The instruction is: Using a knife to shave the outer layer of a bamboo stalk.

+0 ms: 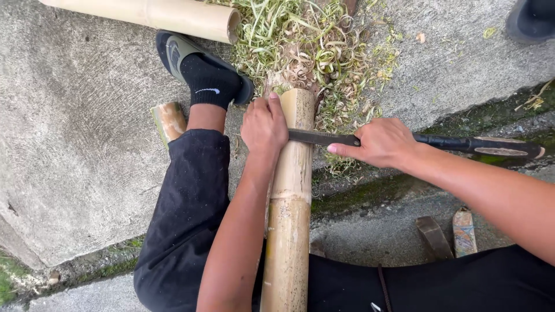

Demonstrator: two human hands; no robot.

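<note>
A thick yellow-green bamboo pole [289, 219] runs from my lap toward a pile of shavings. My left hand [263, 126] clasps the pole near its far end, thumb along its side. My right hand [378, 143] is closed around the dark blade of a long knife [457, 144], just right of the pole. The blade lies crosswise with its tip on the bamboo beside my left hand, and its dark handle sticks out to the right.
Green and tan bamboo shavings [312, 46] heap beyond the pole's end. Another bamboo pole [162, 14] lies at the top left, and a short cut piece [169, 120] by my left leg. My foot in a black sock and slipper [202, 75] rests on concrete. A sandal [451, 234] lies lower right.
</note>
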